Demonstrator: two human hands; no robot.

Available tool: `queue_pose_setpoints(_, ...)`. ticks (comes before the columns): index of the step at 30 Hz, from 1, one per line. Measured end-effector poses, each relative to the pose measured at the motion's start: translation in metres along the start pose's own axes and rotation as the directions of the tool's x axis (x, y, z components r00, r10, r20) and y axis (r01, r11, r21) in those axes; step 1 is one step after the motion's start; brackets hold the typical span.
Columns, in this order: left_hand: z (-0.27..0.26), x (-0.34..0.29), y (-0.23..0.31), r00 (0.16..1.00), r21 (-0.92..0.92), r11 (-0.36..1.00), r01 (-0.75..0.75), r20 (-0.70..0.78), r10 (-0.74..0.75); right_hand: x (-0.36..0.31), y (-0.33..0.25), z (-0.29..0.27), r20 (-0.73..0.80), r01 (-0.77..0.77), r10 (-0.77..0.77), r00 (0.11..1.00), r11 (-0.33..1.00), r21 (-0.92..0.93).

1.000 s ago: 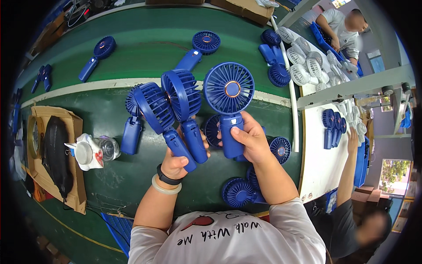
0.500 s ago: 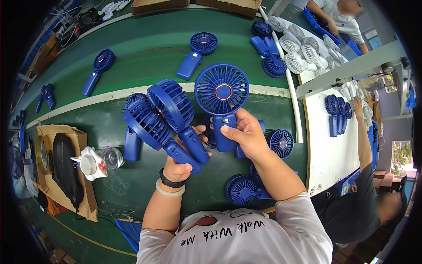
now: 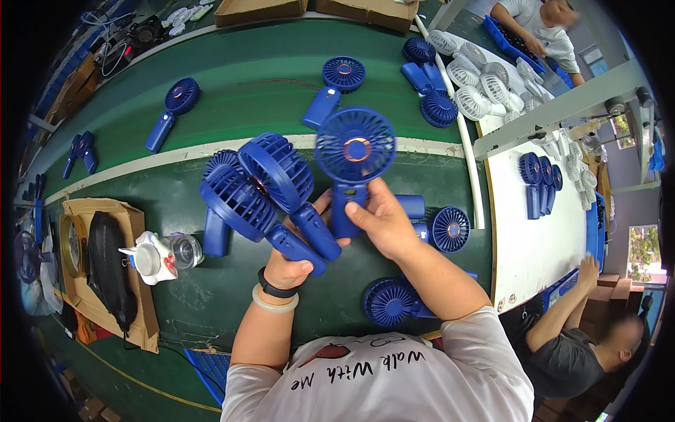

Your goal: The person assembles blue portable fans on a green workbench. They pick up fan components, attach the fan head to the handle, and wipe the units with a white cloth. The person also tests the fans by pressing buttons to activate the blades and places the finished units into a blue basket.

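Two blue handheld fans (image 3: 275,173) are gripped by their handles in my left hand (image 3: 287,270), heads tilted up and overlapping. My right hand (image 3: 383,221) is closed round the handle of another blue handheld fan (image 3: 356,145), its thumb on the handle's front below a small display. That fan stands upright, front toward me, and its grille looks smeared. Behind the left-hand fans a further blue fan (image 3: 216,235) rests on the green table, partly hidden. To the right of my right hand lies a blue fan (image 3: 451,228), and near my right forearm another one (image 3: 389,302).
Several blue fans, one of them (image 3: 344,74) nearest, lie on the green belt (image 3: 239,91). White fans (image 3: 478,84) are heaped at the far right. A jar (image 3: 184,251) and a cardboard tray (image 3: 144,302) stand at left. A co-worker (image 3: 576,352) sits at right.
Fans on the belt have shifted right. The fan in my right hand has dipped slightly, and its grille has become smeared. The right-hand co-worker's arm has drawn back from the white fans.
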State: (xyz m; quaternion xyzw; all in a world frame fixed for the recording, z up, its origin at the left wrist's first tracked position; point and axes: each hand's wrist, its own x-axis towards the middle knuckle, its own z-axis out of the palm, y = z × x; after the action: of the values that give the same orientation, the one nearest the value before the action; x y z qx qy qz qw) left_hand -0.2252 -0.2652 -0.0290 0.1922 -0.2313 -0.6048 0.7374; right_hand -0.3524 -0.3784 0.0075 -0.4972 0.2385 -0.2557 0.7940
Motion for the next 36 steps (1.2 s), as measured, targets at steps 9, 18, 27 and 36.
queue_pose_setpoints(9,0.059,-0.02,-0.004,0.985,0.965,0.263,-0.022,-0.023,0.168,-0.027,-0.002,0.012,0.265,0.046,0.009,0.964,0.979,-0.199)
queue_pose_setpoints(18,0.088,-0.029,0.011,0.954,0.942,0.202,-0.269,0.231,0.193,-0.047,-0.027,-0.013,0.379,-0.219,-0.073,0.922,0.711,0.668)
queue_pose_setpoints(27,0.095,-0.032,0.004,0.958,0.955,0.134,-0.264,0.243,0.152,-0.058,-0.019,-0.011,0.419,-0.208,-0.215,0.882,0.621,0.756)
queue_pose_setpoints(36,0.118,-0.024,-0.012,0.904,0.917,-0.059,-0.395,0.4,0.152,-0.094,-0.022,-0.029,0.228,-0.043,-0.183,0.956,0.683,0.729)
